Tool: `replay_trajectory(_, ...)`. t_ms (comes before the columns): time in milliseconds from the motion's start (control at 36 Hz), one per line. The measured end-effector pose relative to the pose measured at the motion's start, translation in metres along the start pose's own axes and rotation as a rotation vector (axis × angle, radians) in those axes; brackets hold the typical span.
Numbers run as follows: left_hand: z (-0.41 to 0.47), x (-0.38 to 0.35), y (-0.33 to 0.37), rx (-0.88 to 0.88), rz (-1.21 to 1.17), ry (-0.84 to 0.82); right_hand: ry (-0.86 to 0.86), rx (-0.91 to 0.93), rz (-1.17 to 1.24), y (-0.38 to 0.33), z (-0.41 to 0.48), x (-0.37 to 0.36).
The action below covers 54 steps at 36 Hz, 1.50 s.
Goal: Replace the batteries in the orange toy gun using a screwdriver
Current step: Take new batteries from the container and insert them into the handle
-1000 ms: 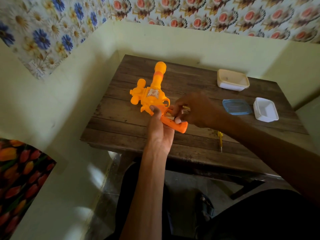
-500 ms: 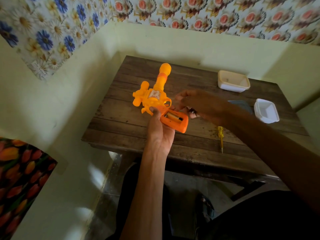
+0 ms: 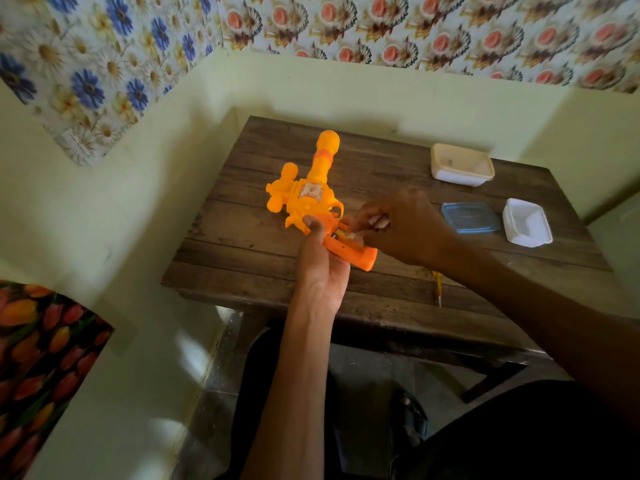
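Orange toy gun [image 3: 311, 199] of glossy moulded plastic, held just over a dark, rough-grained plank table [image 3: 242, 244].
The left hand [image 3: 322, 268] grips its darker orange handle from below, thumb pressed on the body. The right hand [image 3: 405, 226] curls its fingers at a dark opening in the handle; whether they pinch anything cannot be told. The barrel is round and knob-tipped, and a pale sticker on the side is too blurred to read. A yellow-handled screwdriver [image 3: 437, 285] lies by the right forearm; beyond are a cream tub [image 3: 462, 164], a clear blue lid [image 3: 469, 218] and a white tub [image 3: 526, 223].
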State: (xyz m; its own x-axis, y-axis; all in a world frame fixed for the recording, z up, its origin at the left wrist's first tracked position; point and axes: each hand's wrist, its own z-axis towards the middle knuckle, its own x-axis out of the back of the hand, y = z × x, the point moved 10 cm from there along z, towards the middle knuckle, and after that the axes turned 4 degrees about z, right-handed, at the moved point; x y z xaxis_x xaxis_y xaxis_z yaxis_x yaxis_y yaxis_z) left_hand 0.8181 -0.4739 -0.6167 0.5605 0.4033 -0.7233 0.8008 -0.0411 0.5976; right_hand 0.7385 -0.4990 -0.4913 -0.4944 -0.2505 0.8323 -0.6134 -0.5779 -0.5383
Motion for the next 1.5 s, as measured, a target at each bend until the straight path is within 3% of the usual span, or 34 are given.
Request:
replay_trajectory(222, 0.003, 0.009, -0.005, 0.056, -0.02, 0.029, -0.308, 0.094, -0.242, -0.021, 0.0, -0.027)
replay_trajectory(306, 0.006, 0.01, -0.002, 0.031, -0.024, 0.024, -0.279, 0.066, -0.2, -0.017, 0.001, -0.021)
replay_trajectory(500, 0.002, 0.004, -0.001, 0.018, -0.049, -0.019, -0.096, -0.196, 0.07, 0.016, 0.007, -0.014)
replay_trajectory(583, 0.001, 0.004, 0.003, 0.022, -0.059, -0.008, -0.025, -0.443, 0.274, 0.042, 0.001, -0.014)
replay_trajectory(694, 0.0, 0.002, 0.007, -0.001, -0.077, -0.017, -0.22, -0.806, 0.685, 0.058, -0.026, -0.045)
replay_trajectory(778, -0.002, 0.002, 0.006, -0.007, -0.064, -0.016, -0.212, -0.878, 0.911, 0.056, -0.038, -0.056)
replay_trajectory(889, -0.003, 0.003, 0.003, -0.006, -0.051, 0.008, -0.103, -0.931, 0.95, 0.062, -0.041, -0.064)
replay_trajectory(1056, 0.0, 0.002, 0.002, -0.012, -0.032, -0.011, -0.127, -1.101, 1.196, 0.06, -0.051, -0.084)
replay_trajectory(1306, 0.0, 0.0, -0.003, 0.0, -0.005, 0.021, -0.116, -1.089, 1.127, 0.069, -0.053, -0.081)
replay_trajectory(1417, -0.002, -0.004, -0.003, -0.011, -0.001, 0.008, -0.121, -0.93, 1.008, 0.07, -0.055, -0.067)
replay_trajectory(1500, -0.005, -0.008, -0.004, -0.025, -0.019, -0.037, 0.041, -0.765, 0.789, 0.088, -0.067, -0.033)
